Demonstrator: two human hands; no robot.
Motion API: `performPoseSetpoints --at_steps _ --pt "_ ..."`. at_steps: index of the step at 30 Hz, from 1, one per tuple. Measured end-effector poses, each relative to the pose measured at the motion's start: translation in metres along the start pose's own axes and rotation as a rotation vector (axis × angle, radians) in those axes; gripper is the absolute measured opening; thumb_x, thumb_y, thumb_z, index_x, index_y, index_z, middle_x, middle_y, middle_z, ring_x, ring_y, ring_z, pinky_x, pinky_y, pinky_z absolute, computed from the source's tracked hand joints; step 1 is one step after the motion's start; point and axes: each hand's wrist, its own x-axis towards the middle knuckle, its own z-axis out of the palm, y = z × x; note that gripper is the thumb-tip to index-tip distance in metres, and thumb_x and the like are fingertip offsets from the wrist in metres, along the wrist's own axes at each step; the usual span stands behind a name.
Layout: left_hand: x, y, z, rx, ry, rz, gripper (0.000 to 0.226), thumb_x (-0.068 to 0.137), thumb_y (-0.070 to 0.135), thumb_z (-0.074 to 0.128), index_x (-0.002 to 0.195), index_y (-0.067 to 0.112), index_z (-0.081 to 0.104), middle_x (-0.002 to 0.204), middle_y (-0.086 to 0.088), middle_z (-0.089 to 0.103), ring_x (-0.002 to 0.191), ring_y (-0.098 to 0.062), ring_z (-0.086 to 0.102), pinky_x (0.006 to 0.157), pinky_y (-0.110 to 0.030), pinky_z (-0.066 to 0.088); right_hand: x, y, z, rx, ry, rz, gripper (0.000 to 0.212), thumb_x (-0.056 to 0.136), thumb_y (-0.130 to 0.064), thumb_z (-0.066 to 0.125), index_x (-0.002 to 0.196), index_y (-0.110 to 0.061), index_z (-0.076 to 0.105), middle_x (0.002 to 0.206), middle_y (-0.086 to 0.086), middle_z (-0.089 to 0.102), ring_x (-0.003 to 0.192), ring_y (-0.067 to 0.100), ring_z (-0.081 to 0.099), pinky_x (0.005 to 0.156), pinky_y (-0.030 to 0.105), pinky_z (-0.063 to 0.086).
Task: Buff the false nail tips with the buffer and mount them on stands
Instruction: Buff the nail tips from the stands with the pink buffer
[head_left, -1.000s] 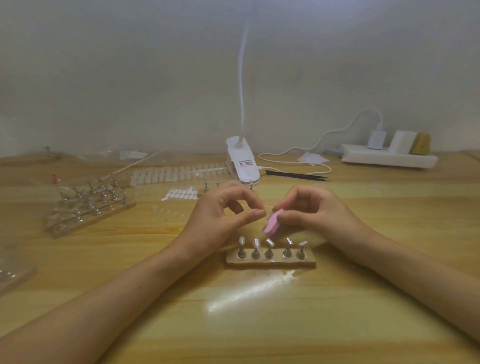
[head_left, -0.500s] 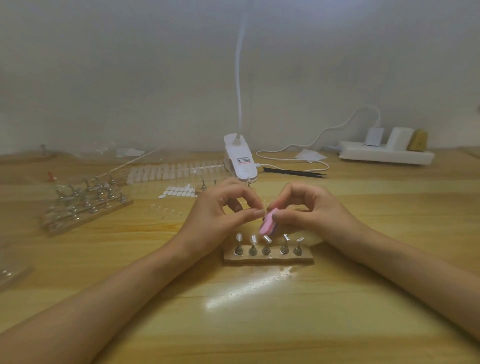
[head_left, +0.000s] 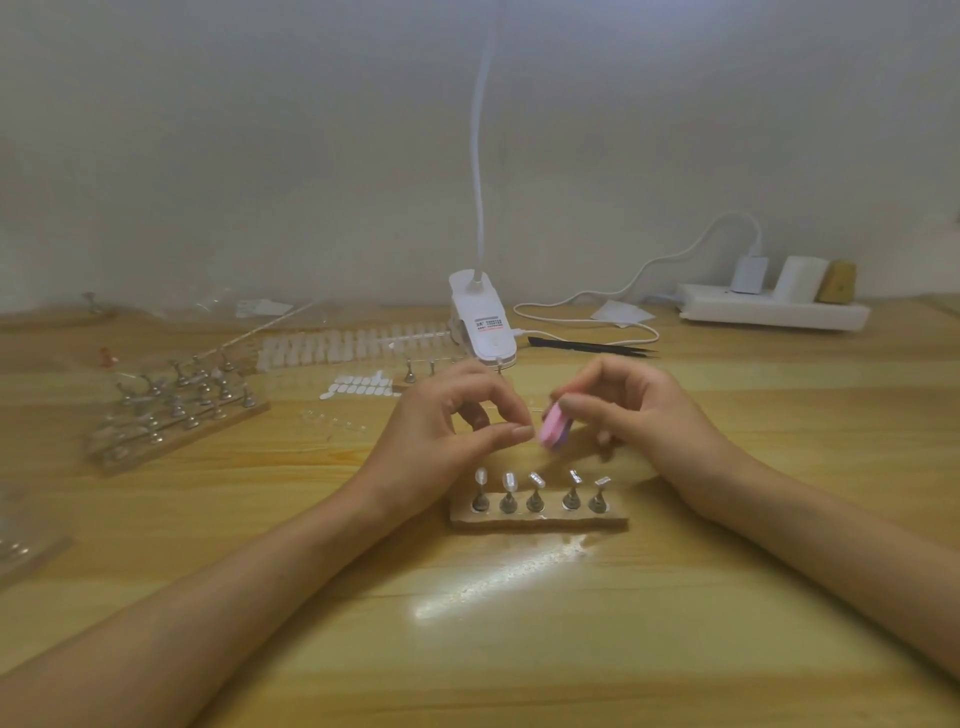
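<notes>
My right hand (head_left: 639, 415) grips a small pink buffer block (head_left: 555, 430) between thumb and fingers. My left hand (head_left: 447, 431) pinches something tiny at its thumb and fingertips, right beside the buffer; the nail tip itself is too small to make out. Just below both hands a wooden base (head_left: 540, 518) carries several metal stands, each with a clear nail tip (head_left: 508, 481) on top. A strip of loose clear nail tips (head_left: 332, 349) lies further back on the table.
A second wooden base of metal stands (head_left: 176, 410) sits at the left. White adhesive tabs (head_left: 363, 387), a clip lamp (head_left: 480, 322), black tweezers (head_left: 592, 347), a cable and a power strip (head_left: 774, 312) line the back. A clear box (head_left: 21, 545) is at the left edge.
The buffer has shifted slightly up and right against the left fingertips in a small rubbing motion; both hands stay above the stand base.
</notes>
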Motion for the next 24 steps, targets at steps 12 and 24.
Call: performPoseSetpoints --at_steps 12,24 --pt "-0.0002 0.0001 0.0005 0.007 -0.014 -0.015 0.008 0.081 0.014 0.077 0.077 0.018 0.072 0.087 0.01 0.064 0.075 -0.001 0.055 0.065 -0.011 0.042 -0.0001 -0.0012 0.0008 -0.006 -0.066 0.011 0.021 0.076 -0.026 0.074 0.088 -0.009 0.07 0.086 0.012 0.076 0.081 0.025 0.075 0.069 0.026 0.059" --pt "0.0015 -0.0049 -0.0004 -0.022 -0.042 -0.033 0.008 0.081 0.017 0.078 0.077 0.022 0.073 0.087 0.012 0.065 0.075 -0.004 0.054 0.067 -0.013 0.043 0.0011 0.0002 -0.0005 0.042 -0.074 0.025 0.015 0.081 -0.016 0.073 0.089 -0.004 0.067 0.082 0.013 0.076 0.061 0.023 0.068 0.054 0.019 0.052"
